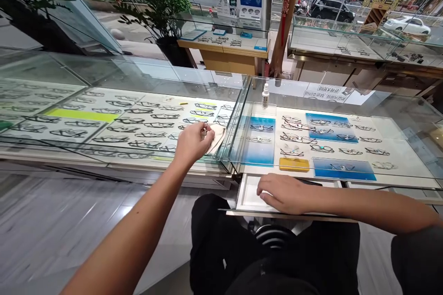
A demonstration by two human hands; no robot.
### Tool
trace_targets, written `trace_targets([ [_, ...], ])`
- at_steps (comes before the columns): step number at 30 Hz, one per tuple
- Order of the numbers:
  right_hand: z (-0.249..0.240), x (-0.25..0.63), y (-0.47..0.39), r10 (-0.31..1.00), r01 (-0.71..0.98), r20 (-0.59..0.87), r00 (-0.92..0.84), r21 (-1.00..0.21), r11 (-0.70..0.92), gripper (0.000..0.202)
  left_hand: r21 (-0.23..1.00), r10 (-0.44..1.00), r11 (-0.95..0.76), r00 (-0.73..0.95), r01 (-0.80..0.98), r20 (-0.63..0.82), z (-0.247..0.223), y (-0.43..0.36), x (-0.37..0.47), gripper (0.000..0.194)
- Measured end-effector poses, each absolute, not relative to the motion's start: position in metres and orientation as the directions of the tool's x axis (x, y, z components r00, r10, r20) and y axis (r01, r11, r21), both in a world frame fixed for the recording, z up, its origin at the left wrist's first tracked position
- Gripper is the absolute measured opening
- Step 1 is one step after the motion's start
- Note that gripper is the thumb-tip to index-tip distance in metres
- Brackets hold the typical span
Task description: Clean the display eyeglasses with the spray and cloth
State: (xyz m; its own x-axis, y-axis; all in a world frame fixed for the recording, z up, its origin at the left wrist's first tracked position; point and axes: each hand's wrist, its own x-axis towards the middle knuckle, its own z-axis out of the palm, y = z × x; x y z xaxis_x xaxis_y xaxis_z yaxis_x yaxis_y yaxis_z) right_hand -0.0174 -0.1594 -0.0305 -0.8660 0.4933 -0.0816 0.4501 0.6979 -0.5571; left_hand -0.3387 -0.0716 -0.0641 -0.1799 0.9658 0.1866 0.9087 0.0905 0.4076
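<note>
My left hand (195, 142) is over the glass top of the left display case, its thumb and fingers pinched on the edge of a pale cloth (218, 137) that lies on the glass. My right hand (284, 192) rests over a pulled-out white drawer (246, 192) below the right case, fingers loosely curled and apart, with nothing visible in it. On the right case stands a small white spray bottle (265, 97). Rows of eyeglasses (158, 125) lie under the glass, and a yellow case (294, 164) is near the front edge of the right display.
Glass display cases (173, 73) run left and right in front of me. A potted plant (173, 23), another display counter (231, 57) and a wooden post (279, 50) stand behind. My legs are under the open drawer.
</note>
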Motion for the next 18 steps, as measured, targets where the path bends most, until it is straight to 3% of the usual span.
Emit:
trace_targets([
  [4,-0.095,-0.031,-0.131,0.59,0.584,-0.175,-0.789,-0.512,0.629,0.018,0.404,0.964,0.081,-0.174,0.911,0.201,-0.065,-0.072,-0.338,0.025],
  [8,-0.15,-0.048,-0.081,0.771,0.751,-0.075,-0.633,-0.3,0.588,0.016,0.407,0.964,0.079,-0.173,0.91,0.202,-0.063,-0.073,-0.337,0.023],
  [18,-0.196,-0.064,0.022,0.9,0.851,0.115,-0.422,-0.291,0.436,0.035,0.429,0.968,0.085,-0.177,0.899,0.18,-0.06,-0.08,-0.337,0.02],
])
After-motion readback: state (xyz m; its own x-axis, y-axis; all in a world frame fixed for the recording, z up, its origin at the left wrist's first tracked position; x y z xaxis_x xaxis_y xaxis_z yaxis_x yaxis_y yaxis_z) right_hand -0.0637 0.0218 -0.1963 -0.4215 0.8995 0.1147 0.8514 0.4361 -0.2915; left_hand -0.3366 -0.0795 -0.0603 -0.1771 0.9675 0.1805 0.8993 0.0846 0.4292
